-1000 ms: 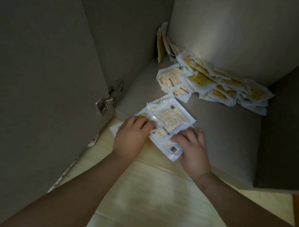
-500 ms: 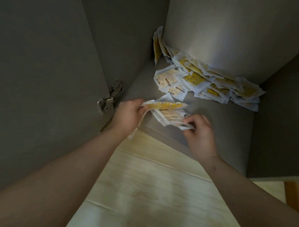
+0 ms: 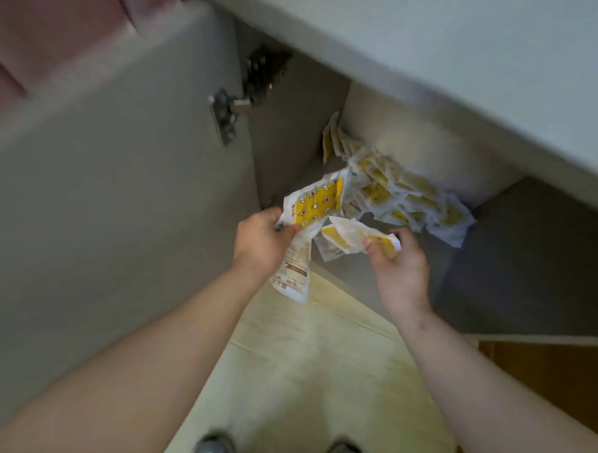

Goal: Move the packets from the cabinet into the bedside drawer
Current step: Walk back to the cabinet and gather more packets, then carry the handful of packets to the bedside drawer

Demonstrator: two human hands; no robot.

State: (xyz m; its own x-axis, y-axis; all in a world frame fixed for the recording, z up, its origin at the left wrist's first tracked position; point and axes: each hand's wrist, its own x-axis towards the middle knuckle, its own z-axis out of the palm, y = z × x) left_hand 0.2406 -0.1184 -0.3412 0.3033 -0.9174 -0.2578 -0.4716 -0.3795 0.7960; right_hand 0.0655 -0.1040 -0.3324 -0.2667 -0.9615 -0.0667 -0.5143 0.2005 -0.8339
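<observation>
Packets (image 3: 319,205) were gripped in floppy bunches by the left hand (image 3: 260,243) and the right hand (image 3: 400,266), in front of the cabinet (image 3: 518,251). The dangling ones could slip and fall.

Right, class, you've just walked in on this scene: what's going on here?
A person stands at an open cabinet, taking out yellow-and-white packets. The left grip holds one bunch of packets, one of them hanging down; the right grip pinches a second bunch. Both bunches are lifted off the shelf. A heap of packets lies against the cabinet's back wall. No bedside drawer is in view.
</observation>
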